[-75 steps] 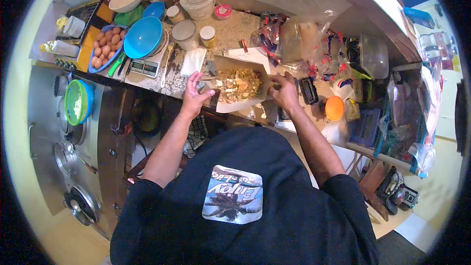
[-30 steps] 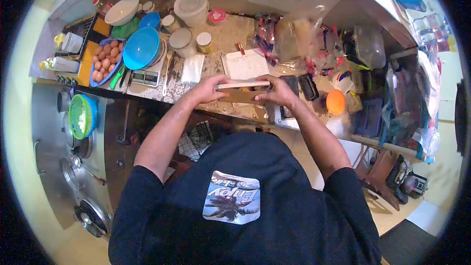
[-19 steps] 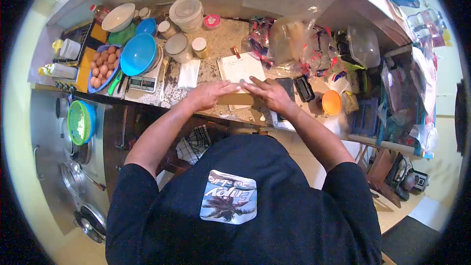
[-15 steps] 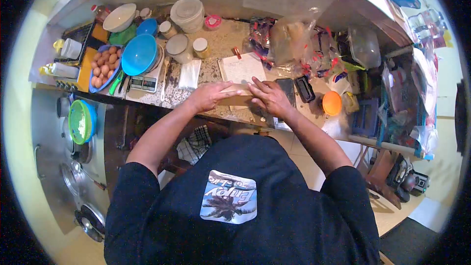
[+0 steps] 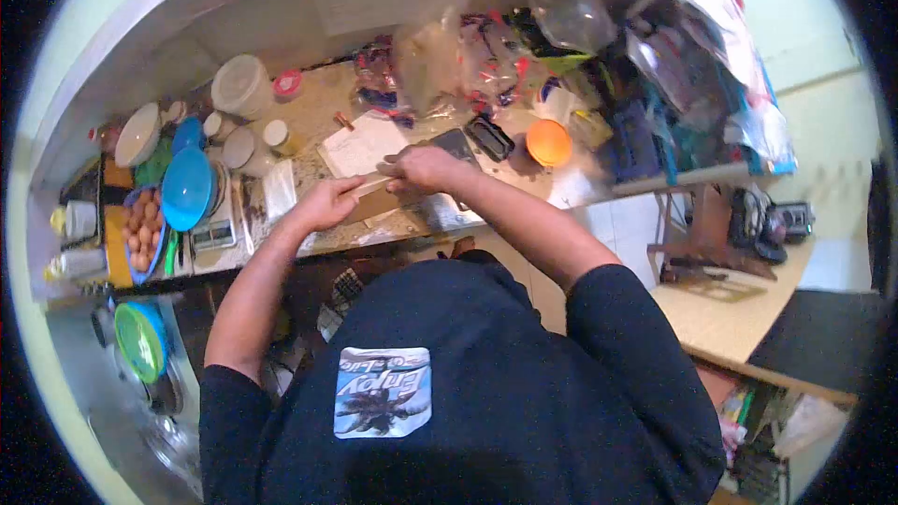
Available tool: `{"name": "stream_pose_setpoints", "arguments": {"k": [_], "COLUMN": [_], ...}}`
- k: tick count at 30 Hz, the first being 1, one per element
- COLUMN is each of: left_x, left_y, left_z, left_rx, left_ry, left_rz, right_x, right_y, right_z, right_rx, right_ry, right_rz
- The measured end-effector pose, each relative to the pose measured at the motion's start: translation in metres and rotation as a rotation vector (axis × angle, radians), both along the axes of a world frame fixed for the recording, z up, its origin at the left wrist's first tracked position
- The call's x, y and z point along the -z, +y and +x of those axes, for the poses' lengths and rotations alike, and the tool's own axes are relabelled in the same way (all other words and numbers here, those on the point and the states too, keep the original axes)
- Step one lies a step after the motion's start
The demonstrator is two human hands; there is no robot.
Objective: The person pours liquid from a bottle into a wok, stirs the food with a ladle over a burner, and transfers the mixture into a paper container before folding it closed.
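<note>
My left hand (image 5: pixel 329 204) is closed with its fingertips at the near-left edge of a flat brown piece (image 5: pixel 371 205), perhaps card or board. My right hand (image 5: pixel 427 171) has curled fingers at the piece's upper right edge, slightly blurred. A pale strip runs between the fingertips of both hands. Just behind lies an open notebook (image 5: pixel 363 143) with handwriting on its pages. A dark flat phone-like slab (image 5: pixel 456 147) sits beside my right hand, partly covered by the wrist.
On the left stand a blue bowl (image 5: pixel 188 189), a basket of eggs (image 5: pixel 142 232), a kitchen scale (image 5: pixel 214 235) and lidded tubs (image 5: pixel 240 86). An orange cup (image 5: pixel 549 143), a black tray (image 5: pixel 490 137) and clear plastic bags (image 5: pixel 426 61) are to the right and back.
The view has swung right, so the counter appears shifted left and tilted. My right hand's fingers, stretched over the brown piece before, are now curled at its edge.
</note>
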State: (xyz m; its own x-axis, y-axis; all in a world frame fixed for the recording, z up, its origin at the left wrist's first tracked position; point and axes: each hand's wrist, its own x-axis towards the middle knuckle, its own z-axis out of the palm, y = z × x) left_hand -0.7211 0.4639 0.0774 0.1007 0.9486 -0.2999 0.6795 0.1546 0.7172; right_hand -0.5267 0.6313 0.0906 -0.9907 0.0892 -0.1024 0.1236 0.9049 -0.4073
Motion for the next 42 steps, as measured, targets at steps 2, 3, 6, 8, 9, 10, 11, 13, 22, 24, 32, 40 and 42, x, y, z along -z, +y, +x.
{"name": "stream_pose_setpoints", "arguments": {"k": [2,3,6,8,9,10,11,13,22,24,32,40,42], "left_x": [-0.018,-0.026,-0.015,-0.010,-0.009,-0.014,-0.021,-0.029,-0.022,-0.011,0.010,-0.005,0.007], "left_y": [0.009,0.011,0.007,0.001,-0.002,-0.007,-0.013,-0.013,-0.019,-0.021,-0.013,-0.004,-0.008], "left_z": [0.014,0.021,0.024,0.018,0.012,0.009,0.006,0.005,0.018,0.016,0.010,0.029,0.034], "left_rx": [0.025,0.013,0.024,0.059,0.054,0.075,0.080,0.090,-0.051,-0.071,0.009,0.002,0.038], "left_ry": [0.122,0.247,0.241,0.178,0.113,0.123,0.114,0.112,0.292,0.271,0.302,0.338,0.526], "left_rz": [0.008,0.011,0.148,0.121,0.084,0.095,0.089,0.077,0.189,0.176,0.360,0.223,0.472], "right_x": [0.002,0.009,0.017,0.022,0.025,0.026,0.023,0.016,0.003,0.008,0.000,0.021,0.030], "right_y": [-0.001,0.001,0.002,-0.001,-0.003,-0.001,0.001,0.000,0.004,0.003,0.006,-0.003,-0.012], "right_z": [-0.004,-0.006,-0.008,-0.008,-0.011,-0.010,-0.008,-0.003,-0.010,-0.011,-0.013,-0.009,0.002], "right_rx": [0.059,0.031,0.034,0.069,0.102,0.130,0.148,0.117,-0.033,-0.061,-0.048,-0.127,-0.060], "right_ry": [-0.030,-0.039,-0.050,-0.047,-0.054,-0.058,-0.047,-0.029,-0.218,-0.231,-0.139,0.158,0.477], "right_rz": [0.005,0.019,0.075,0.116,0.083,0.051,0.058,-0.066,-0.019,-0.034,-0.035,0.220,0.379]}}
